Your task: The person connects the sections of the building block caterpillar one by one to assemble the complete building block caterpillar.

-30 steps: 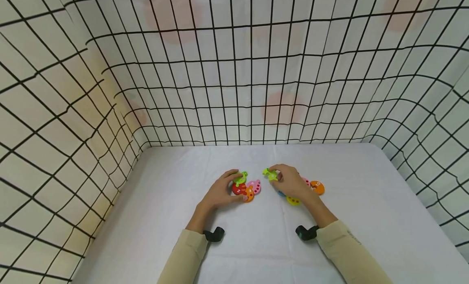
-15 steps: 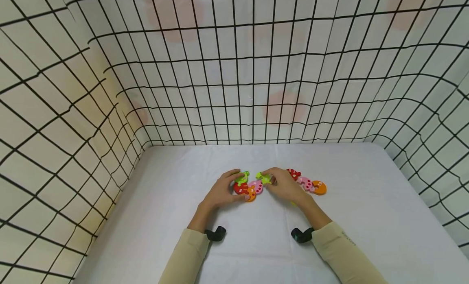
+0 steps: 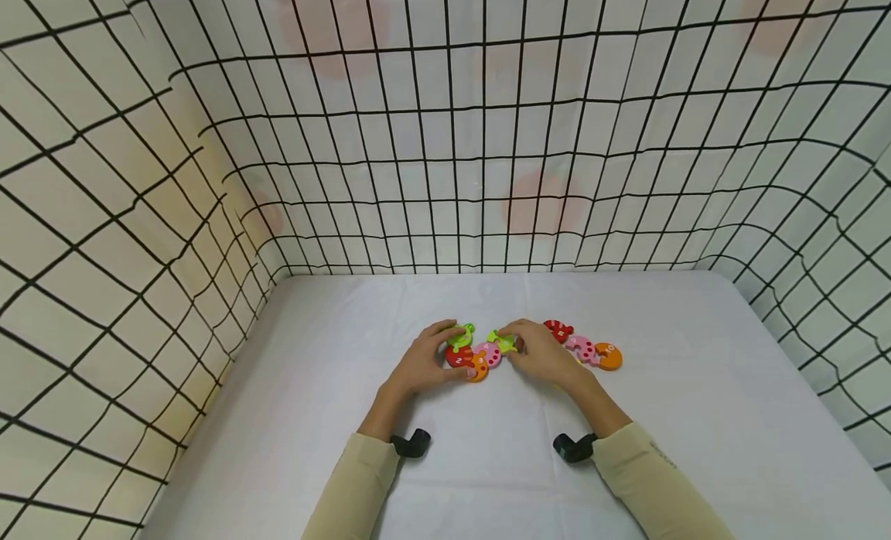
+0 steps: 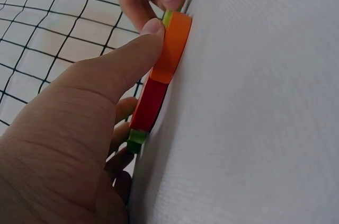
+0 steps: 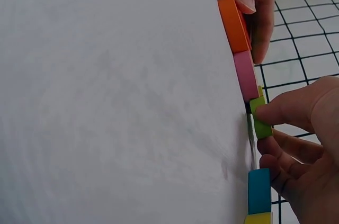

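Note:
My left hand [image 3: 423,363] holds a small chain of joined number puzzle pieces, thumb on the orange piece [image 4: 176,41] and fingers at the green piece [image 3: 461,339]. Between them lies the red piece [image 3: 457,357] marked 2. A pink dotted piece [image 3: 491,355] adjoins the orange one. My right hand [image 3: 539,357] pinches a lime green puzzle piece [image 5: 260,118] between thumb and fingers, against the pink piece's end. Whether the two are fully interlocked cannot be made out.
Right of my right hand lie red [image 3: 558,330], pink [image 3: 582,348] and orange [image 3: 609,357] pieces in a row, the orange marked 10. Blue [image 5: 259,189] and yellow [image 5: 258,218] pieces sit below that hand. A black grid wall [image 3: 480,176] borders the white table [image 3: 480,463].
My right hand has carried the lime green piece leftward to the pink piece's end, uncovering the red piece on the right. My left hand keeps its hold on the chain.

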### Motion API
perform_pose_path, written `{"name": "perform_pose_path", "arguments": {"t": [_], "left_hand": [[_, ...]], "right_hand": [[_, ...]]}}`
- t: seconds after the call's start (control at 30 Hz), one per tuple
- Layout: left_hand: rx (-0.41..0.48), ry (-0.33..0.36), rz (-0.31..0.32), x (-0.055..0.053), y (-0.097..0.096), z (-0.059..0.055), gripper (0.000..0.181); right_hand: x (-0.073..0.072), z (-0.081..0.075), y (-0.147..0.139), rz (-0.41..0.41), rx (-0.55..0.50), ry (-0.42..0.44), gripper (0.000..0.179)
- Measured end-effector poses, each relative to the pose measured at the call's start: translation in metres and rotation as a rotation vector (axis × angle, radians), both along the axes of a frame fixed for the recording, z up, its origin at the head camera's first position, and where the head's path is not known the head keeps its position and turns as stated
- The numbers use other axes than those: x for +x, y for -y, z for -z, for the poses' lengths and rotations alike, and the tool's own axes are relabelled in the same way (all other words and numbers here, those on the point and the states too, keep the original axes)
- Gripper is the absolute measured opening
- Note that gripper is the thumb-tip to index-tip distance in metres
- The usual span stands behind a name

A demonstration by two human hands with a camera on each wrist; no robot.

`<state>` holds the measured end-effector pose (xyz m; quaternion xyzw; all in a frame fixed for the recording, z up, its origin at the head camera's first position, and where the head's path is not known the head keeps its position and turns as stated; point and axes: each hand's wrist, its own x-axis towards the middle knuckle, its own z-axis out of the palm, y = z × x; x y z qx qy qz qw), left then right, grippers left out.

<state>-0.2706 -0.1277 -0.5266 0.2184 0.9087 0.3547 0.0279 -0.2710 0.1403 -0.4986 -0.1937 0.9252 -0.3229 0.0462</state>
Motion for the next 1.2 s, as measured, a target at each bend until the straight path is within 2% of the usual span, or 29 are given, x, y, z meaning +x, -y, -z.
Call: {"name": "perform_pose_path", "arguments": {"t": [0.27,0.43,0.6,0.87,1.2], "left_hand": [[-0.015,-0.05,0.061,-0.001,-0.002,-0.002,0.077],[-0.044,-0.061,0.056,-0.002,-0.002,-0.001,0.077],[-0.049,-0.04,0.034,-0.003,-0.001,0.002,0.078],[-0.048,-0.038,0.018,-0.002,-0.001,0.003,0.08],[-0.049,-0.033,0.007,-0.002,0.0,0.004,0.08]], "right_hand": [[0.003,0.0,0.001,0.033,0.012,0.035,0.04],[0.003,0.002,-0.001,0.039,0.01,0.028,0.041],[0.004,-0.001,-0.01,0.049,-0.003,-0.002,0.041],[0.014,-0.01,-0.037,0.118,-0.012,-0.063,0.044],[0.024,-0.002,-0.062,0.154,0.04,-0.044,0.053]]}}
